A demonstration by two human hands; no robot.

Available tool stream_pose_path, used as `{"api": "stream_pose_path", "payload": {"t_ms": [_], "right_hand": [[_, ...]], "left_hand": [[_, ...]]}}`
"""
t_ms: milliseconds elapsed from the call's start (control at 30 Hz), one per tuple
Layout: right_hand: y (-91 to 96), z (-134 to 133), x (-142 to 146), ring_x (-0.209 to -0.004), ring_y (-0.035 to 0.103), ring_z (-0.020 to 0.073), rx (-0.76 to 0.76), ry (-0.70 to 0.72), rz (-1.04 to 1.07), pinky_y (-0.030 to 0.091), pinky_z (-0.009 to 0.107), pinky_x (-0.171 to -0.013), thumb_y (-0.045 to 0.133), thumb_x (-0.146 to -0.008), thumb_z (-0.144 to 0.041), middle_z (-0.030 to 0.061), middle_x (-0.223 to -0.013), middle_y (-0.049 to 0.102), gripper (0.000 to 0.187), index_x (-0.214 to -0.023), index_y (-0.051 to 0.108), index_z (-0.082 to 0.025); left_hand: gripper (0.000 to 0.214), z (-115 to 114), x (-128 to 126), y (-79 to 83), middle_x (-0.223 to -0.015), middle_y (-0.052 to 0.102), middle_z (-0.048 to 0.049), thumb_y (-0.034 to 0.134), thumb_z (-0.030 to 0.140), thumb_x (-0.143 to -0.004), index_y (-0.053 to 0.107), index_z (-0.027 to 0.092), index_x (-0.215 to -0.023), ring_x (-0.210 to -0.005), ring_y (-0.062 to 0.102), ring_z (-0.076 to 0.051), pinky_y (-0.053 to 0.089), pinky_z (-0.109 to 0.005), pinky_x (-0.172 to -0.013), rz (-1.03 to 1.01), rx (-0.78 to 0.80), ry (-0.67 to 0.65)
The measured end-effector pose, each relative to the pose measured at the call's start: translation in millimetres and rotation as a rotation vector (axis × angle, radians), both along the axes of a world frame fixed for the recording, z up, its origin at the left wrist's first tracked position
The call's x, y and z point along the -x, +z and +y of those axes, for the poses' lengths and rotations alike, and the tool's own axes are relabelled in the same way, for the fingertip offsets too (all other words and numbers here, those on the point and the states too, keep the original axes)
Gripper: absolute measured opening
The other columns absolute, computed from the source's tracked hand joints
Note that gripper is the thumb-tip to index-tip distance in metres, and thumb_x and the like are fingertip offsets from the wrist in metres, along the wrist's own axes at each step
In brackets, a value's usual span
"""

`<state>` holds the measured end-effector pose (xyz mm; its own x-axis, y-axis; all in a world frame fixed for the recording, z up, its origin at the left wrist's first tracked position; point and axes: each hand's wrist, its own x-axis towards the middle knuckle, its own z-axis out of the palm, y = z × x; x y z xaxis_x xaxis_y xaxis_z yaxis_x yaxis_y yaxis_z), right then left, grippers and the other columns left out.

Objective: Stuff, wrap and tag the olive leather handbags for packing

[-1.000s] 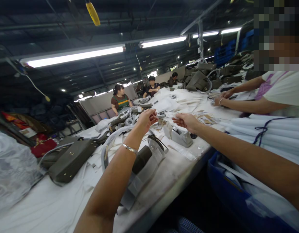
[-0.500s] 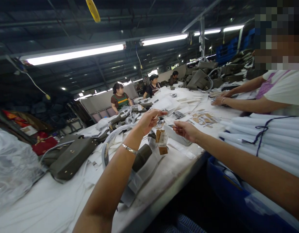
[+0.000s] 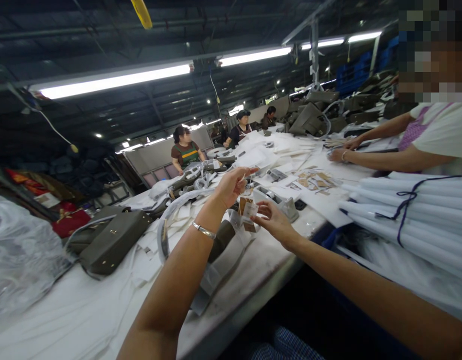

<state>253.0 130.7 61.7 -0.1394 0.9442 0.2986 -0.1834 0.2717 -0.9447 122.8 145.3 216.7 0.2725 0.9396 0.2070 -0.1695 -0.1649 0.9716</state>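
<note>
My left hand [image 3: 233, 186] is closed in a pinch, its index finger stretched forward. Just beneath it dangle brown and white hang tags [image 3: 248, 212]; their string is too fine to follow clearly. My right hand [image 3: 274, 222] has its thumb and fingertips on the right edge of the tags. Under my left wrist lies an olive-coloured bag part [image 3: 222, 239], partly wrapped in pale translucent sheeting and half hidden by my forearm. Beyond my right hand stands a grey tape-dispenser-like object [image 3: 289, 209].
An olive handbag [image 3: 112, 240] lies on the white table [image 3: 249, 280] to the left, near clear plastic [image 3: 22, 255]. Loose tags [image 3: 316, 180] are piled farther back. At right, a co-worker's hands [image 3: 341, 152] work beyond tied white rolls [image 3: 403, 205]. Other people sit across the table.
My right hand has moved left and down from beside the left hand to the hanging tags, and its fingers now touch them. My left hand has stayed almost in place.
</note>
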Motion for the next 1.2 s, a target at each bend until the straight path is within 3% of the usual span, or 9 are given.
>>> {"api": "stream_pose_path", "payload": {"t_ms": [233,467,667,833,933,1000,1067,1200], "right_hand": [[-3.6,-2.1,4.0,-0.082,0.069,0.0283,0.115,0.029,0.122,0.057,0.043,-0.079,0.079,-0.067,-0.059,0.0034,-0.084,0.074,0.039,-0.079,0.064,-0.025],[-3.5,11.9,-10.6,-0.101,0.067,0.0246,0.144,-0.093,0.208,0.055,0.035,-0.091,0.071,-0.076,-0.051,0.0038,-0.096,0.075,0.029,-0.087,0.069,-0.023],[-13.9,23.7,-13.8,-0.106,0.068,0.0239,0.243,-0.106,0.184,0.059,0.034,-0.086,0.062,-0.081,-0.038,0.0051,-0.105,0.074,0.017,-0.089,0.067,-0.024],[-35.0,20.2,-19.9,-0.096,0.07,0.0297,0.272,-0.049,0.001,0.057,0.046,-0.087,0.071,-0.072,-0.036,0.0103,-0.096,0.075,0.021,-0.086,0.07,-0.02],[-29.4,21.4,-26.6,-0.112,0.064,0.0331,0.167,-0.132,-0.057,0.046,0.053,-0.102,0.077,-0.068,-0.036,0.0137,-0.119,0.069,0.043,-0.106,0.068,-0.018],[-14.2,21.2,-30.7,-0.127,0.054,0.0299,0.058,-0.205,-0.049,0.038,0.049,-0.111,0.075,-0.074,-0.041,0.0115,-0.137,0.059,0.055,-0.123,0.062,-0.021],[6.4,18.4,-33.8,-0.134,0.048,0.0254,-0.122,-0.237,-0.041,0.035,0.043,-0.115,0.066,-0.084,-0.047,0.0078,-0.144,0.053,0.054,-0.132,0.056,-0.024],[44.2,8.0,-33.2,-0.138,0.045,0.0234,-0.511,-0.049,-0.143,0.032,0.043,-0.117,0.058,-0.094,-0.048,0.0048,-0.146,0.052,0.053,-0.143,0.048,-0.031]], "left_hand": [[0.028,1.9,2.3,-5.7,-0.11,0.072,-0.0072,0.071,0.028,-0.066,0.047,0.017,-0.059,-0.044,0.019,-0.001,0.014,-0.021,-0.039,-0.009,-0.008,0.028],[0.027,-0.8,8.8,-10.9,-0.099,0.074,-0.0087,0.074,0.03,-0.066,0.051,0.017,-0.063,-0.043,0.018,-0.001,0.011,-0.019,-0.036,0.06,-0.017,-0.019],[0.024,-6.3,8.9,-7.9,-0.111,0.073,-0.0083,0.072,0.03,-0.07,0.052,0.017,-0.066,-0.042,0.016,0.0,0.012,-0.019,-0.035,0.04,-0.048,-0.079],[0.021,-4.8,10.4,2.1,-0.123,0.069,-0.0079,0.066,0.027,-0.074,0.05,0.016,-0.068,-0.042,0.018,0.001,0.015,-0.017,-0.035,-0.107,-0.081,-0.068],[0.021,-3.0,13.5,5.8,-0.12,0.071,-0.0081,0.067,0.025,-0.073,0.048,0.016,-0.068,-0.042,0.02,0.001,0.015,-0.015,-0.035,-0.146,-0.067,-0.055],[0.023,-3.6,15.4,6.3,-0.115,0.072,-0.0081,0.069,0.024,-0.072,0.048,0.016,-0.068,-0.042,0.02,0.001,0.014,-0.015,-0.034,-0.134,-0.045,-0.057],[0.022,-6.6,16.6,5.9,-0.112,0.073,-0.0082,0.07,0.023,-0.071,0.049,0.016,-0.068,-0.041,0.02,0.001,0.014,-0.015,-0.034,-0.098,-0.026,-0.07],[0.021,-18.4,16.4,4.8,-0.108,0.074,-0.0084,0.072,0.024,-0.071,0.053,0.015,-0.071,-0.041,0.02,0.001,0.014,-0.016,-0.034,-0.032,-0.017,-0.1]]}}
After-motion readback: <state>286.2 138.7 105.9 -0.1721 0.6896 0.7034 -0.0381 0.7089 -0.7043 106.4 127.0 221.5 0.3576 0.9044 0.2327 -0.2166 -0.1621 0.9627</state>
